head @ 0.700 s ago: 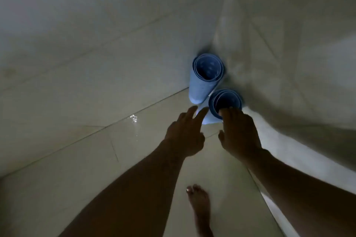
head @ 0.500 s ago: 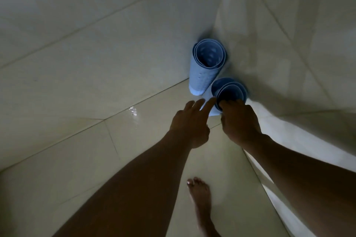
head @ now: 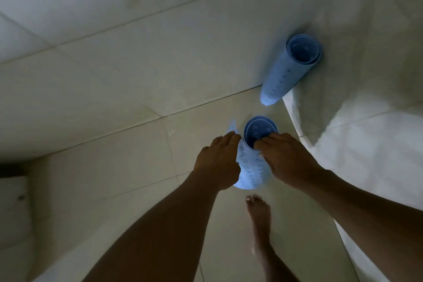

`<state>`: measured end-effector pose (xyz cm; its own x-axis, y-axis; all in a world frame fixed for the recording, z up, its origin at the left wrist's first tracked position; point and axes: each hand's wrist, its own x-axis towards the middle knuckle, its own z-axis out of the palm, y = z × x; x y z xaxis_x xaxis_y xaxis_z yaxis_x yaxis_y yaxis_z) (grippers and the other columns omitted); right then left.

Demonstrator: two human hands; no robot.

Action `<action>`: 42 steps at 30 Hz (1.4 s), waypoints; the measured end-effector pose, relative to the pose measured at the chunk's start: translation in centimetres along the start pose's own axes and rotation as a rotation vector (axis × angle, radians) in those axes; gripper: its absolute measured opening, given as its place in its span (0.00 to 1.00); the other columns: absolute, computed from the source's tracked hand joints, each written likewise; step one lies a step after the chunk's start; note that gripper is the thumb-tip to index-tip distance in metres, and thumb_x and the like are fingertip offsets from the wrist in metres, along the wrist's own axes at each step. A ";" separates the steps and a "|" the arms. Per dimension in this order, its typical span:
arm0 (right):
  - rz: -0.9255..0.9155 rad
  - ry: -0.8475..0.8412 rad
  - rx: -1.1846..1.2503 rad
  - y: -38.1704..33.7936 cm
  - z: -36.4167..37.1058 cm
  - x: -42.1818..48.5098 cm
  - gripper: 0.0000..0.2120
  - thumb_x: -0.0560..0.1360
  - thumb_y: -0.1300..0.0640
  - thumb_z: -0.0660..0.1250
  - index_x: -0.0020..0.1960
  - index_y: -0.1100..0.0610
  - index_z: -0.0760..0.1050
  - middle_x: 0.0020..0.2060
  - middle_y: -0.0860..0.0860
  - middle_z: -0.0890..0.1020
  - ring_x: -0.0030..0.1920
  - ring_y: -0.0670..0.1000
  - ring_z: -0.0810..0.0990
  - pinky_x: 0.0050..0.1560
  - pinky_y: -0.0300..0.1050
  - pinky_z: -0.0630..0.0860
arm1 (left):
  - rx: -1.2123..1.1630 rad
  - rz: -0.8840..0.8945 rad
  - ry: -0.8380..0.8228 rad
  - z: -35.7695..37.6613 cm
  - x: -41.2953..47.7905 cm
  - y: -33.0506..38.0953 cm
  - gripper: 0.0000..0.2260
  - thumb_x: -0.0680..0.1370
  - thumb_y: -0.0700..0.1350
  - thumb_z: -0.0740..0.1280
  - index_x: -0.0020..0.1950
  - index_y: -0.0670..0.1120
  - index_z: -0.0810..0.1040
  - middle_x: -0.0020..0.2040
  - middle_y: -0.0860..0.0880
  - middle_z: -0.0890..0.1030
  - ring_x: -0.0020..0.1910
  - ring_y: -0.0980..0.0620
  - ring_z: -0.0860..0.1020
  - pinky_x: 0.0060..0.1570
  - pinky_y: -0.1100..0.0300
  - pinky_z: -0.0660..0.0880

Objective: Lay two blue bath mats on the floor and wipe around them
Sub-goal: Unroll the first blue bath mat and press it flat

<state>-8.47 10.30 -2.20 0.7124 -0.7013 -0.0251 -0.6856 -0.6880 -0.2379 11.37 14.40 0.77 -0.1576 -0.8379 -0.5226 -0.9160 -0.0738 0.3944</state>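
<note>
Two blue bath mats are rolled into tubes. The near rolled mat [head: 250, 167] is held upright above the floor, its open end facing me. My right hand [head: 286, 160] grips its rim with fingers hooked inside the tube. My left hand [head: 217, 160] holds its left side, where a loose flap sticks out. The far rolled mat [head: 286, 71] leans upright in the corner where two walls meet, untouched.
Pale floor tiles [head: 142, 167] run beneath me, with tiled walls [head: 114, 41] at the left and right. My bare foot [head: 259, 215] stands just below the held mat. The room is dim. A dark gap shows at the far left edge.
Both hands closed on the near rolled mat and pulled it out of the corner toward me, away from the other roll. The view shifted left.
</note>
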 end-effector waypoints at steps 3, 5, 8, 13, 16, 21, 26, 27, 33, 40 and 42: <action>-0.069 -0.018 -0.007 -6.5 0.5 -0.1 0.20 0.57 0.68 0.79 0.47 0.57 0.82 0.38 0.51 0.85 0.38 0.56 0.83 0.33 0.50 0.80 | -0.037 -0.046 0.036 0.7 -5.7 -3.8 0.36 0.80 0.45 0.66 0.82 0.52 0.49 0.82 0.54 0.57 0.77 0.49 0.63 0.68 0.49 0.70; -0.101 -0.011 0.013 -11.4 0.9 -0.4 0.20 0.57 0.69 0.80 0.45 0.56 0.81 0.37 0.51 0.84 0.35 0.54 0.83 0.32 0.49 0.80 | -0.027 -0.061 0.071 1.5 -9.8 -6.9 0.37 0.80 0.45 0.66 0.83 0.53 0.47 0.82 0.53 0.57 0.77 0.49 0.63 0.66 0.49 0.71; -0.106 0.008 0.025 -18.5 1.9 -1.0 0.19 0.57 0.69 0.80 0.44 0.55 0.79 0.34 0.49 0.82 0.32 0.52 0.80 0.31 0.47 0.77 | 0.021 -0.092 0.121 2.7 -16.1 -11.6 0.33 0.79 0.44 0.67 0.80 0.54 0.55 0.78 0.52 0.64 0.71 0.47 0.68 0.58 0.51 0.73; -0.004 -0.026 -0.062 -28.8 3.2 -2.2 0.17 0.63 0.65 0.78 0.46 0.51 0.78 0.36 0.47 0.83 0.35 0.52 0.82 0.51 0.52 0.67 | 0.257 -0.155 0.266 4.6 -26.6 -18.9 0.23 0.78 0.46 0.69 0.71 0.55 0.68 0.71 0.45 0.70 0.69 0.42 0.69 0.56 0.49 0.73; 0.032 -0.100 -0.153 -33.3 3.8 -3.0 0.13 0.67 0.61 0.75 0.49 0.52 0.77 0.38 0.48 0.85 0.37 0.52 0.83 0.53 0.50 0.63 | 0.284 -0.146 0.342 6.3 -30.9 -21.8 0.21 0.74 0.45 0.73 0.66 0.53 0.75 0.71 0.40 0.70 0.74 0.35 0.65 0.61 0.43 0.73; -0.073 -0.128 -0.195 -36.3 6.6 -2.7 0.17 0.66 0.59 0.77 0.53 0.57 0.78 0.34 0.51 0.84 0.30 0.55 0.79 0.46 0.49 0.72 | 0.263 -0.119 0.525 10.5 -31.9 -24.4 0.08 0.72 0.44 0.74 0.51 0.47 0.82 0.68 0.40 0.76 0.75 0.34 0.66 0.67 0.36 0.69; -0.064 -0.399 -0.175 -33.6 12.2 0.2 0.15 0.77 0.58 0.61 0.62 0.51 0.69 0.51 0.50 0.82 0.51 0.54 0.81 0.52 0.46 0.62 | 0.322 -0.137 0.486 16.6 -26.9 -27.5 0.07 0.73 0.46 0.69 0.50 0.50 0.78 0.38 0.52 0.81 0.43 0.46 0.81 0.68 0.46 0.65; -0.051 -0.449 -0.179 -32.9 13.9 1.1 0.13 0.77 0.58 0.61 0.61 0.51 0.70 0.53 0.51 0.81 0.53 0.54 0.80 0.54 0.47 0.65 | 0.344 -0.157 0.422 17.7 -25.3 -28.1 0.08 0.74 0.46 0.66 0.53 0.51 0.76 0.39 0.52 0.82 0.43 0.46 0.81 0.65 0.48 0.64; 0.065 -0.455 -0.271 -28.5 26.6 7.3 0.15 0.78 0.46 0.62 0.61 0.52 0.73 0.59 0.54 0.79 0.61 0.58 0.79 0.63 0.52 0.68 | 0.385 -0.201 0.386 24.1 -15.0 -34.2 0.13 0.79 0.50 0.61 0.63 0.51 0.71 0.51 0.50 0.83 0.52 0.45 0.80 0.56 0.50 0.63; 0.145 -0.235 -0.318 -24.6 38.5 12.1 0.13 0.79 0.46 0.63 0.57 0.53 0.74 0.53 0.53 0.80 0.55 0.57 0.81 0.67 0.56 0.62 | 0.435 -0.261 0.476 30.0 -4.5 -40.5 0.14 0.81 0.53 0.60 0.65 0.51 0.73 0.57 0.50 0.82 0.60 0.44 0.75 0.59 0.49 0.64; 0.160 -0.188 -0.307 -24.1 41.1 12.3 0.10 0.78 0.48 0.64 0.55 0.52 0.75 0.51 0.53 0.82 0.56 0.57 0.81 0.67 0.57 0.62 | 0.428 -0.284 0.456 31.6 -2.5 -41.4 0.15 0.81 0.53 0.62 0.66 0.51 0.73 0.59 0.49 0.80 0.62 0.44 0.74 0.61 0.49 0.64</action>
<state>22.97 25.87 -36.73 0.5882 -0.7775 -0.2224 -0.7829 -0.6164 0.0842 38.03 36.63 -38.18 0.1952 -0.9685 -0.1543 -0.9788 -0.1825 -0.0930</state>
